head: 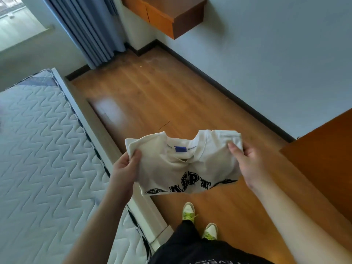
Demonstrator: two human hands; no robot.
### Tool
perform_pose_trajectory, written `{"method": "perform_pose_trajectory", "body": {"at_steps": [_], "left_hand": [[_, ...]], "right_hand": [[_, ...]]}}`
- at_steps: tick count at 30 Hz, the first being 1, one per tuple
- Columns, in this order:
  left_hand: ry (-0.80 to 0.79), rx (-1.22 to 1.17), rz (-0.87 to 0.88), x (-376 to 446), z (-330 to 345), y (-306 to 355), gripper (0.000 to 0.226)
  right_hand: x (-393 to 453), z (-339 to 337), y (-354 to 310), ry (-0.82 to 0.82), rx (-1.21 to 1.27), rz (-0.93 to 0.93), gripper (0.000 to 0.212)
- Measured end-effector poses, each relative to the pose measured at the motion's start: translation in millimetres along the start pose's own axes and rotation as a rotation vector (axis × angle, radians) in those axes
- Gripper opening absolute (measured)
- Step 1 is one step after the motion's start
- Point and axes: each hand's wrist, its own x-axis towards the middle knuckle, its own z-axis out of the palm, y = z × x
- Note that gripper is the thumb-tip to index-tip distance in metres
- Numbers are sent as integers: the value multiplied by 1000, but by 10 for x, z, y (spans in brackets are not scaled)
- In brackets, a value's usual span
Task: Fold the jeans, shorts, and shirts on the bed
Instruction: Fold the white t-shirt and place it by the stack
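A cream shirt (pixel 182 162) is held up in the air over the wooden floor (pixel 171 96), just to the right of the bed (pixel 38 141), not touching the mattress. It is folded into a compact bundle: the collar faces up and away, a small blue tag (pixel 180 149) shows inside the neck, and large black letters run along its near edge, curving with the sag of the cloth.

The left hand (pixel 126 164) grips the left side of the shirt, its thumb lying on top of the fabric and the other fingers curled underneath. The right hand (pixel 245 155) holds the right side the same way, thumb pressed on top near the far corner and fingers wrapped under the edge. Between the two hands the middle of the shirt dips slightly.

The bed lies to the left, its white quilted mattress bare in the part that shows, with a pale frame along its right side. At its far left edge there is a dark blur that may be another garment, though the view is too poor to tell.

Near the bottom, the person's dark trousers and two white-and-yellow-green shoes (pixel 200 220) stand on the floor. Far off, blue curtains (pixel 91 29) hang beside a window, and a wooden wall cabinet (pixel 167 14) juts from the pale wall (pixel 276 54).
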Motion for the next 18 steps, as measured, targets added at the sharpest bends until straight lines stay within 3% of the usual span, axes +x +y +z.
{"method": "perform_pose_trajectory", "body": {"at_steps": [7, 18], "left_hand": [[86, -131, 30, 491, -376, 185, 20], [213, -204, 16, 1540, -1271, 772, 16]], "right_hand": [[636, 474, -395, -97, -43, -19, 28], [1787, 2000, -1043, -240, -130, -131, 31]]}}
